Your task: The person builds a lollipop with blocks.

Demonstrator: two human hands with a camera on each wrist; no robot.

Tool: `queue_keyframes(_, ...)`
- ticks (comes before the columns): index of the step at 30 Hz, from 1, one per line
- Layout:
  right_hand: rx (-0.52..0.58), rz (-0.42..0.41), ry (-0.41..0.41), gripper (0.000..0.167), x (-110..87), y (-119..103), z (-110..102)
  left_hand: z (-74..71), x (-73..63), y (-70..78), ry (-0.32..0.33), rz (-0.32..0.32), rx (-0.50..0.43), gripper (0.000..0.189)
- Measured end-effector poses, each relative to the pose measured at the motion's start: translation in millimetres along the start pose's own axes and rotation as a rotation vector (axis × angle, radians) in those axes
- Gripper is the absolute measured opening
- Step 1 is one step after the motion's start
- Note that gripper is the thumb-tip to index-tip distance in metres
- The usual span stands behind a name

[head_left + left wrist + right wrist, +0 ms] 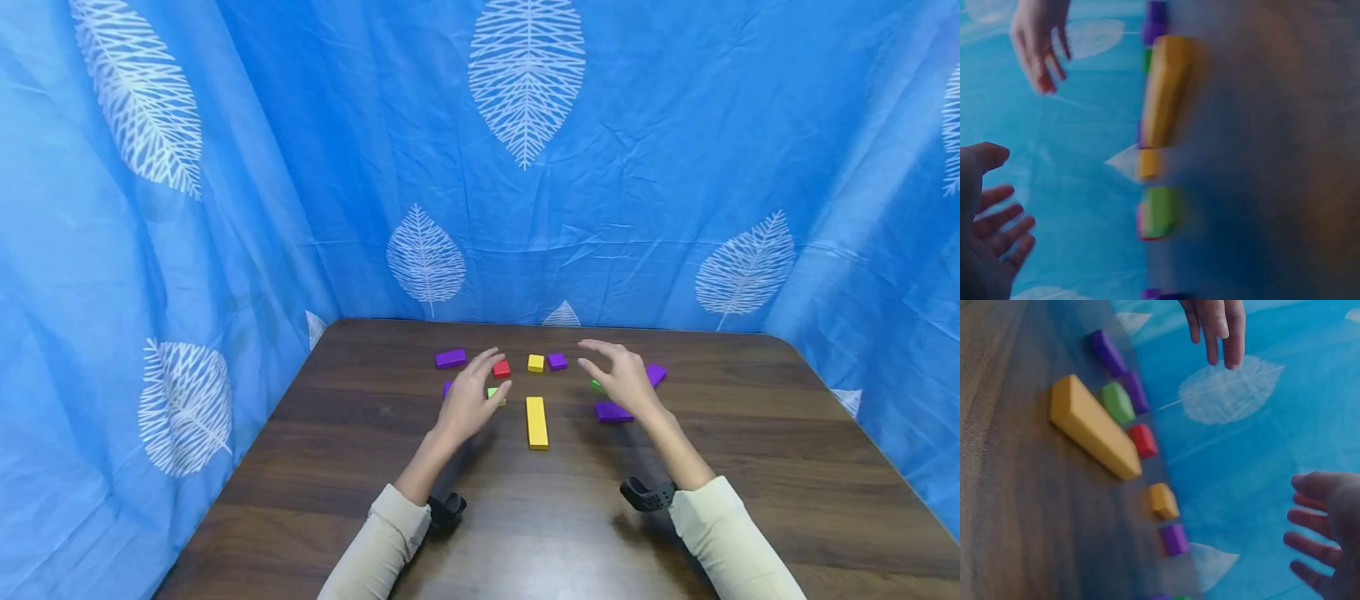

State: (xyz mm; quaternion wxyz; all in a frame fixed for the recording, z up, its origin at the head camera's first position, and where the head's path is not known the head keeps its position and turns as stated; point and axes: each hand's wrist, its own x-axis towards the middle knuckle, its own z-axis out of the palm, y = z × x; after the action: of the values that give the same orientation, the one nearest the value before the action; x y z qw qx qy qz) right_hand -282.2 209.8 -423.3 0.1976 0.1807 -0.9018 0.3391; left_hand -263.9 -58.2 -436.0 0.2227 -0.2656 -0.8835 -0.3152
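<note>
Head view: left hand (465,405) and right hand (628,383) hover, fingers apart, holding nothing, either side of the long yellow block (537,423). Red block (501,369) and small yellow block (536,363) lie beyond it; no stack visible, handling judged not yet begun.

The right grip (1344,531) has fingers apart before the blue cloth (1241,462); on the desk (1004,487), a long yellow block (1097,431) lies near a green block (1117,403).
</note>
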Motion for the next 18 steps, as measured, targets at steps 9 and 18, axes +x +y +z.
queue_keyframes(9,0.057,0.017,0.036,0.028,20.1,12,44,34.2,-14.5,-8.7,-0.141,0.133,-0.050,0.034)
queue_keyframes(18,0.056,0.084,-0.016,0.029,36.0,21,76,43.7,-19.4,-5.2,-0.367,0.247,0.003,0.038)
